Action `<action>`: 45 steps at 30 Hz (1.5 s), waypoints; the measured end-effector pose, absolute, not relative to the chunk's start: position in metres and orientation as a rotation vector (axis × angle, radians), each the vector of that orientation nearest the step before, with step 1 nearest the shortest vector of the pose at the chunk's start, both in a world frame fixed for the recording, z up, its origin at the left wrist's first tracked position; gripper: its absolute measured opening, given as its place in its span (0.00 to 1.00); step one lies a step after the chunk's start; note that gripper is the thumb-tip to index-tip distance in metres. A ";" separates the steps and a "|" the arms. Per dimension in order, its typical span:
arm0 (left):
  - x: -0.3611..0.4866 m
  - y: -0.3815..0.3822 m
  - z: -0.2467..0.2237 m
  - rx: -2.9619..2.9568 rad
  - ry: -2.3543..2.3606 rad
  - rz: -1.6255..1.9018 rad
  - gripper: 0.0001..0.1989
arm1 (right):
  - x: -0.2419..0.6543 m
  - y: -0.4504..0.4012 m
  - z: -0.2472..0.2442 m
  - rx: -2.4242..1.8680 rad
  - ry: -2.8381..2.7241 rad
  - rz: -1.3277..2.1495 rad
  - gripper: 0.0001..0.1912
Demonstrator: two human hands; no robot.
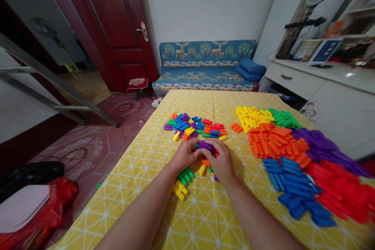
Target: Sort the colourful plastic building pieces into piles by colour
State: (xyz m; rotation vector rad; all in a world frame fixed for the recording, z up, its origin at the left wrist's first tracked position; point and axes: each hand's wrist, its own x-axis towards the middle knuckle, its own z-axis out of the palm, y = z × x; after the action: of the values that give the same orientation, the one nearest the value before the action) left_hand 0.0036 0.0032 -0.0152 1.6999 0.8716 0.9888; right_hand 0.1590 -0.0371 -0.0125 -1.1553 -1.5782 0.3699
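My left hand (185, 154) and my right hand (222, 159) meet over the middle of the table, fingers closed. Between their fingertips is a purple bullet-shaped plastic piece (206, 145). A bit of green shows by my left fingers and a bit of red under my right ones; whether these are held cannot be told. Just below my hands lie an orange piece (206, 162) and a yellow piece (202, 170). Beside my left wrist are several green pieces (186, 176) and yellow pieces (180, 190). Beyond my hands spreads a mixed-colour pile (183, 125).
Sorted piles lie on the right: yellow (252, 118), green (284, 118), orange (274, 142), purple (318, 144), blue (297, 181) and red (342, 187). A yellow patterned cloth (140, 187) covers the table. Behind it stands a blue sofa (205, 76); a white cabinet (336, 101) is at right.
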 end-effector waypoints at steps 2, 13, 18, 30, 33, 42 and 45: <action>0.004 0.003 -0.016 1.742 0.898 0.992 0.10 | 0.159 -0.037 -0.014 -1.154 -1.561 0.362 0.05; 0.000 0.009 -0.020 1.792 1.013 1.088 0.11 | 0.162 -0.039 -0.015 -1.280 -1.386 0.308 0.09; -0.010 0.014 -0.019 1.630 1.207 1.220 0.13 | 0.174 -0.035 -0.018 -1.378 -1.043 0.359 0.15; 0.004 -0.003 -0.006 1.730 0.899 0.984 0.30 | 0.159 -0.041 -0.013 -1.176 -1.126 0.703 0.16; 0.007 -0.004 -0.008 1.668 0.849 0.994 0.31 | 0.156 -0.042 -0.014 -1.114 -1.174 0.777 0.17; 0.006 0.000 -0.009 1.612 0.800 1.031 0.15 | 0.159 -0.044 -0.011 -1.223 -1.585 0.207 0.13; 0.005 0.000 -0.008 1.597 0.799 1.047 0.14 | 0.157 -0.047 -0.008 -1.224 -1.705 0.133 0.16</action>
State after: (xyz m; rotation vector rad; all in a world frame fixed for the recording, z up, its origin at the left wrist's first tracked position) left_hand 0.0053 -0.0003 -0.0083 1.5975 0.7986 1.0466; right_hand 0.1572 -0.0470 -0.0084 -1.2241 -1.7051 0.1326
